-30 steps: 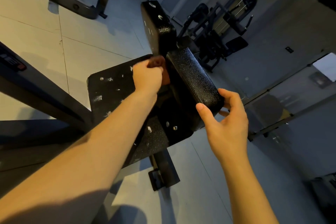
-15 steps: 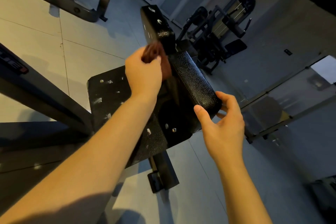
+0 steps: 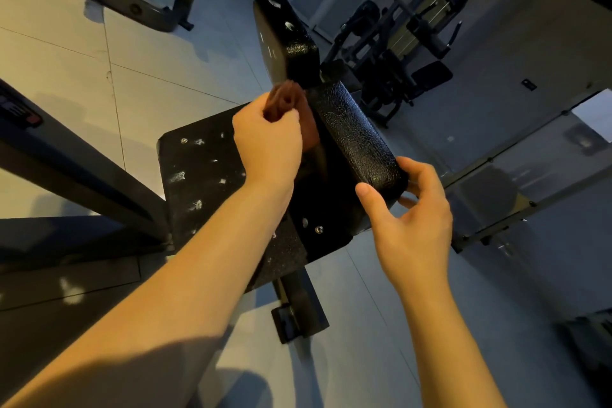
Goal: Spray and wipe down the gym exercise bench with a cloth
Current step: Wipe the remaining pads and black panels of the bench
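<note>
A black padded exercise bench fills the middle of the head view: a flat seat pad [image 3: 198, 175] flecked with white spots, a raised pad [image 3: 354, 139] tilted on edge, and a further pad [image 3: 284, 40] behind it. My left hand [image 3: 268, 146] is closed around a bunched brown cloth [image 3: 284, 99] pressed against the left side of the raised pad, near the gap between the pads. My right hand [image 3: 410, 219] grips the near end of the raised pad, thumb on top and fingers underneath. No spray bottle is in view.
A thick black machine beam [image 3: 76, 169] crosses the left side close to the seat pad. Another steel frame [image 3: 132, 0] stands at the top left on the tiled floor. A weight machine [image 3: 407, 40] sits behind the bench. The bench's foot [image 3: 298, 315] rests on the floor below.
My left hand has slid the cloth up along the raised pad's left side, from mid-pad toward the gap. My right hand has kept its hold on the pad's end.
</note>
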